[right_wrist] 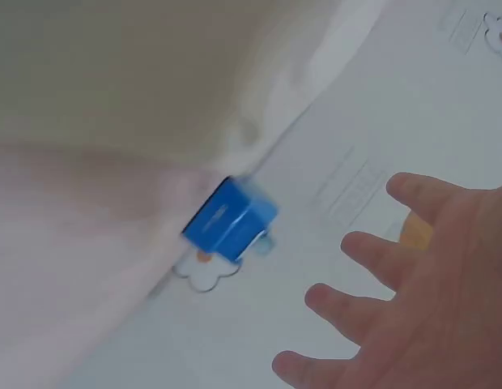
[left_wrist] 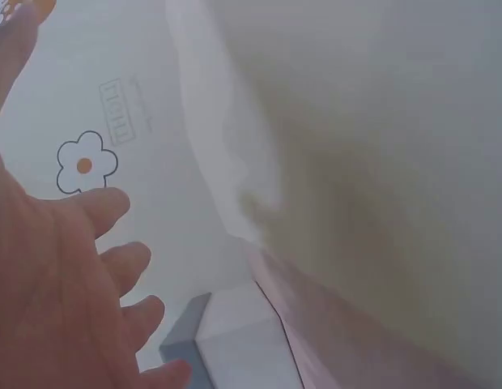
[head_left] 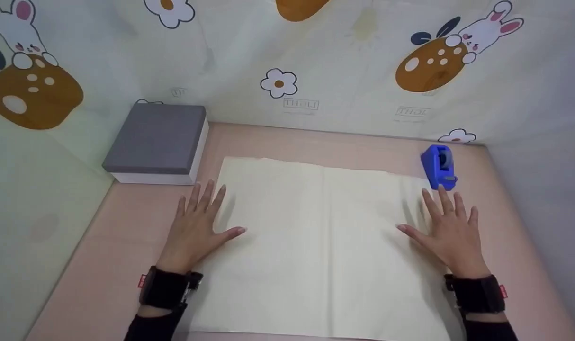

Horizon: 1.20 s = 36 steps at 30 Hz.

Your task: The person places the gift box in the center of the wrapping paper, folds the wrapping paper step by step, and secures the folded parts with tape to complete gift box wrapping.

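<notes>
A large cream sheet of paper (head_left: pixel 287 246) with a crease down its middle lies flat on the pink table (head_left: pixel 131 213). Over its left edge my left hand (head_left: pixel 197 229) is spread, fingers straight and apart, holding nothing. My right hand (head_left: pixel 451 234) spreads the same way over the right edge, its fingertips just in front of a blue tape dispenser (head_left: pixel 439 166). Shadows under both hands suggest they hover above the paper. The right wrist view also shows the tape dispenser (right_wrist: pixel 231 219) beyond the paper's edge, with straight, empty fingers (right_wrist: pixel 380 259).
At the back left stands a box (head_left: pixel 157 139) with a grey top and white sides, near my left fingertips. A patterned cloth (head_left: pixel 344 85) with rabbits and flowers walls in the back and both sides of the table.
</notes>
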Motion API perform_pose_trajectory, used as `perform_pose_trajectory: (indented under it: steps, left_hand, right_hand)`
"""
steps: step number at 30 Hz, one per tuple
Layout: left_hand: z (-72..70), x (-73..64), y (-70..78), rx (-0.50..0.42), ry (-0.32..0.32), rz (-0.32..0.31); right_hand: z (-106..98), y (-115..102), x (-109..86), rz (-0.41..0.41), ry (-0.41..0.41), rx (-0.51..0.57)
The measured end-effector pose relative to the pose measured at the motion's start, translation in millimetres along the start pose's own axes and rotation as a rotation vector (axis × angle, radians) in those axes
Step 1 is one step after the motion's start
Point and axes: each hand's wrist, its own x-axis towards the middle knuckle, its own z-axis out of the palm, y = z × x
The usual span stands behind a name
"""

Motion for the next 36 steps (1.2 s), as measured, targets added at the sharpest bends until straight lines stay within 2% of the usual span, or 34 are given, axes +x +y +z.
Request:
perform_pose_trajectory:
  steps: [7, 12, 17, 23, 25, 28, 32, 36]
  left_hand:
    - [-10.1, -7.6, -25.9, -0.035, -0.023, -0.037]
    - [-18.9, -14.5, -46.6, -0.059, -0.022, -0.088]
    - [-25.2, -18.8, -69.1, -0.095, -0.036, -0.164]
    - [-27.6, -19.0, -91.5, -0.155, -0.036, -0.261]
    - [-29.6, -18.4, -99.0, -0.198, -0.026, -0.312]
    - [-34.0, -15.6, -111.2, -0.304, -0.018, -0.391]
    - [-41.2, -7.6, -125.5, -0.501, 0.004, -0.481]
    - [-45.1, 5.0, -130.6, -0.676, 0.08, -0.539]
  right_hand:
    - [6.1, -63.0, 9.4, -0.164, -0.078, -0.017]
    - [7.4, -115.1, 20.6, -0.305, -0.094, -0.011]
    - [12.4, -169.5, 29.6, -0.405, -0.162, 0.061]
    - [20.6, -229.9, 37.0, -0.464, -0.282, 0.166]
    - [22.9, -249.4, 41.9, -0.459, -0.335, 0.238]
    - [27.6, -278.1, 52.7, -0.407, -0.42, 0.402]
    - [37.5, -315.6, 67.4, -0.274, -0.508, 0.674]
    - [48.8, -347.3, 77.9, -0.131, -0.564, 0.907]
